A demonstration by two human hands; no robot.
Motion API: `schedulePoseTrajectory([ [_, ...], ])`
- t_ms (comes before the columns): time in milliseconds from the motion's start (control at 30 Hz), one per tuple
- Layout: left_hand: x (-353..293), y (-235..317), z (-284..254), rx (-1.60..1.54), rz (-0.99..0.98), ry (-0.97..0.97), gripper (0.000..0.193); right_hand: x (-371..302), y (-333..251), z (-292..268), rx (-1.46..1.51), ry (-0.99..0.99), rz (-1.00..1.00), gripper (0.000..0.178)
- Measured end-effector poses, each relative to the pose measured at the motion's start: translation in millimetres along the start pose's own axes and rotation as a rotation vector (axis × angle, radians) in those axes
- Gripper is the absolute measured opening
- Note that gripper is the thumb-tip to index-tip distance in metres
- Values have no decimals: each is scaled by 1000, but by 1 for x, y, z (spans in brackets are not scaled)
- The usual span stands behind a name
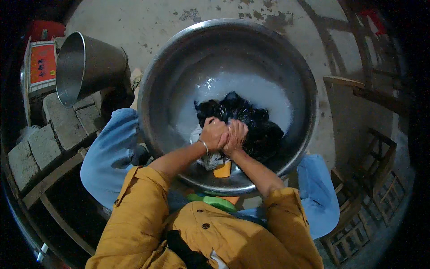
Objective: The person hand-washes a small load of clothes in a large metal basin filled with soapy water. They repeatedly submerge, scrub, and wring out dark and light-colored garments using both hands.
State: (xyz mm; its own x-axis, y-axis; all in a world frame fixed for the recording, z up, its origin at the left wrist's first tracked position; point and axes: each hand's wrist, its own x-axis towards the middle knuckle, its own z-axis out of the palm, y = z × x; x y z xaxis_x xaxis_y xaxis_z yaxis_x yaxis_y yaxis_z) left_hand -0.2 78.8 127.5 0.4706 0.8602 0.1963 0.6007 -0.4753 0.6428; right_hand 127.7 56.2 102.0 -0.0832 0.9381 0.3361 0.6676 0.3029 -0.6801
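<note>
A large metal basin [172, 58] stands in front of me with cloudy water [264, 87] in it. Dark wet cloth [257, 121] lies bunched in the water, partly above the surface. Closer to me, light grey cloth [209, 160] rests against the near side, beside an orange-yellow piece [222, 170] whose kind I cannot tell. My left hand [214, 133], with a bracelet at the wrist, and my right hand [235, 136] press together over the cloth. Both have curled fingers around wet cloth; which cloth is hidden between them.
A metal bucket [92, 67] lies tipped at the left, near grey blocks [65, 121] and a red-and-white box [42, 65]. Below the basin's near rim shows a green plastic thing [217, 202]. Wooden frames [380, 148] stand at the right. My knees flank the basin.
</note>
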Motion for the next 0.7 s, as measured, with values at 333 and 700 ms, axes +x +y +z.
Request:
schedulePoseTrajectory([
  [333, 156, -58, 11, 51, -737, -245, 27, 153, 86, 11, -130, -759, 499, 35],
  [700, 119, -21, -7, -47, -646, -526, 64, 91, 91, -53, 214, -501, 657, 47],
])
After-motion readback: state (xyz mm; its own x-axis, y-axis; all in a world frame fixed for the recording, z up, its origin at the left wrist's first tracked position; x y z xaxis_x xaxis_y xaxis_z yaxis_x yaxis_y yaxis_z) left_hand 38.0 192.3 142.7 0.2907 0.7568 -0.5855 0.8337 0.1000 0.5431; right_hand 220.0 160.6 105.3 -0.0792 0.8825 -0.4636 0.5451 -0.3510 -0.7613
